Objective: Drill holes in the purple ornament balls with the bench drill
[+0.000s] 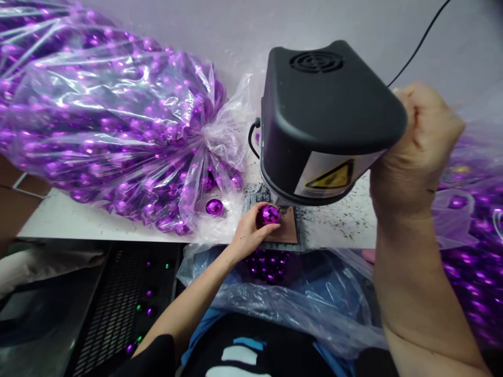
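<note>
A shiny purple faceted ball point(270, 214) is pinched between the thumb and fingers of my left hand point(251, 228). It sits over the brown pad point(290, 226) on a grey base plate, under the black machine point(326, 104). This machine has a round vent on top and a yellow warning triangle on its front. My right hand point(422, 136) is closed in a fist against the machine's right side, and whatever its fingers wrap round is hidden. Another purple ball point(214, 207) lies on the white table point(106, 220), left of my left hand.
A large clear bag point(118, 120) of purple balls fills the left. More purple balls point(471, 272) lie in plastic at the right. Below the table edge, an open plastic bag point(314, 303) holds several balls. Dark flecks litter the table. A black crate point(113, 303) stands lower left.
</note>
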The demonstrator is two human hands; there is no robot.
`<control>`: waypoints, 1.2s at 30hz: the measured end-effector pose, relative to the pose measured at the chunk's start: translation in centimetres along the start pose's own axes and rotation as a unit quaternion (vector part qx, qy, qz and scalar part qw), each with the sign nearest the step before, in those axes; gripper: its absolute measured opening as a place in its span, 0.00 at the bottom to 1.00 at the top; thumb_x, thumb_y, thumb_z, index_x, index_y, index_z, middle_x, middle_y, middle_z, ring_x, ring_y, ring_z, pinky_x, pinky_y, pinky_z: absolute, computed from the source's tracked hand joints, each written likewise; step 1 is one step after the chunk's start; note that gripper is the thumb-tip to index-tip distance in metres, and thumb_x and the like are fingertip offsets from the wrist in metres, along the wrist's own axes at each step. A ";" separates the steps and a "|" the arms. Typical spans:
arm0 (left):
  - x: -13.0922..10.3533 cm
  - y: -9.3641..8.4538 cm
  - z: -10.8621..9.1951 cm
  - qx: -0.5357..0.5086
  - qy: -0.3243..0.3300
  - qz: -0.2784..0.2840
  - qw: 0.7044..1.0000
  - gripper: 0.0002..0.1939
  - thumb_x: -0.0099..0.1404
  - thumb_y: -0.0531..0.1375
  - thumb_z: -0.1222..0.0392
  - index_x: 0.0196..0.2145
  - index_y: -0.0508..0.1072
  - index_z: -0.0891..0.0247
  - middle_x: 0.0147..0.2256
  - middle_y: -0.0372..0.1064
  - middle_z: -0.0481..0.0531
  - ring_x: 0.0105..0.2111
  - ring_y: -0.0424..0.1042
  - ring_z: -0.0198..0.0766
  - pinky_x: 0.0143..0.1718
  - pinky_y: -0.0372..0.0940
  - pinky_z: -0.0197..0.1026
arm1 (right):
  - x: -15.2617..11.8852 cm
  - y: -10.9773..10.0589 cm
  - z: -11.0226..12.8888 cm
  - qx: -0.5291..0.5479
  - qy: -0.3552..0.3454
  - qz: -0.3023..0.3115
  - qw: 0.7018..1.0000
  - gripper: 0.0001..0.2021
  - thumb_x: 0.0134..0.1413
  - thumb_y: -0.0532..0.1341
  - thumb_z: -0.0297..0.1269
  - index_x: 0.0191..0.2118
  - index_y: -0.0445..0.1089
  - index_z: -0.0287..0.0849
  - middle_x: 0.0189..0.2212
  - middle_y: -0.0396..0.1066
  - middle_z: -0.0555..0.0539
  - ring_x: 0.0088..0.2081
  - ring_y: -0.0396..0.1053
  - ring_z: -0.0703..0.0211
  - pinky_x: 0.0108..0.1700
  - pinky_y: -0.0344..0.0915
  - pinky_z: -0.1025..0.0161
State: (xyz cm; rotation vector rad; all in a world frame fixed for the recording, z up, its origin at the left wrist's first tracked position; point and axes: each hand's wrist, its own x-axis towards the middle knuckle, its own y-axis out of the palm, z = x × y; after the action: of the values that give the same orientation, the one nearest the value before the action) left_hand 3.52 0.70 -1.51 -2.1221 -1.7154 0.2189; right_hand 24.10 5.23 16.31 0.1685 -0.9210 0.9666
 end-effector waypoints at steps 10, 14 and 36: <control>0.6 1.7 -0.2 0.174 0.083 -0.038 0.980 0.24 0.59 0.68 0.53 0.50 0.69 0.61 0.46 0.69 0.56 0.49 0.67 0.48 0.53 0.62 0.51 | -0.1 0.0 0.0 0.004 0.002 0.002 1.000 0.31 0.58 0.49 0.63 0.28 0.59 0.32 0.23 0.49 0.52 0.29 0.47 0.78 0.32 0.45 0.73; 0.6 1.8 -0.2 0.149 0.094 -0.016 0.984 0.24 0.61 0.66 0.53 0.52 0.67 0.61 0.48 0.68 0.57 0.52 0.65 0.49 0.59 0.56 0.54 | -0.1 0.0 -0.1 0.016 0.002 0.003 1.000 0.31 0.58 0.51 0.62 0.28 0.59 0.32 0.23 0.48 0.52 0.29 0.46 0.78 0.31 0.44 0.73; 0.9 1.9 0.1 0.125 0.051 0.055 0.989 0.14 0.64 0.62 0.53 0.44 0.68 0.61 0.44 0.69 0.56 0.49 0.67 0.49 0.60 0.55 0.60 | -0.3 -0.9 1.1 0.017 0.017 0.037 0.999 0.17 0.57 0.60 0.45 0.27 0.62 0.37 0.22 0.53 0.51 0.27 0.52 0.76 0.30 0.48 0.70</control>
State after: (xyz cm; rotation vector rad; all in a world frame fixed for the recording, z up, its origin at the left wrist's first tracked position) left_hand 5.42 1.30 -2.23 -2.0075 -1.4325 0.3331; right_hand 24.08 4.00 17.03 0.1459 -0.8844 1.0518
